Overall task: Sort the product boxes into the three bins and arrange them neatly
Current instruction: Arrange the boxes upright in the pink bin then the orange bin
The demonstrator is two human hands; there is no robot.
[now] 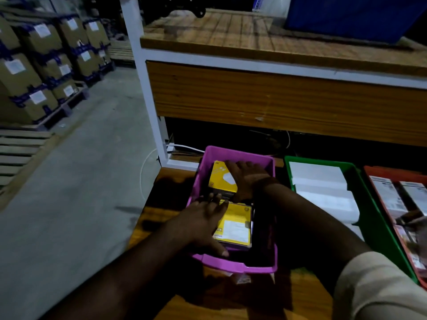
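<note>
Both hands lie inside the pink bin (233, 265) with fingers spread flat, gripping nothing: the left hand (203, 224) presses on the near yellow box (235, 227), the right hand (246, 179) on the far yellow box (220, 175). Three bins stand in a row: pink, green bin (379, 229) with white boxes (323, 188), and orange bin (381, 192).

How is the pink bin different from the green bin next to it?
The pink plastic bin holds yellow boxes, while the green plastic bin holds white boxes. Both hands, left and right, are in the pink bin; none is in the green. Both sit on the wooden table.
</note>
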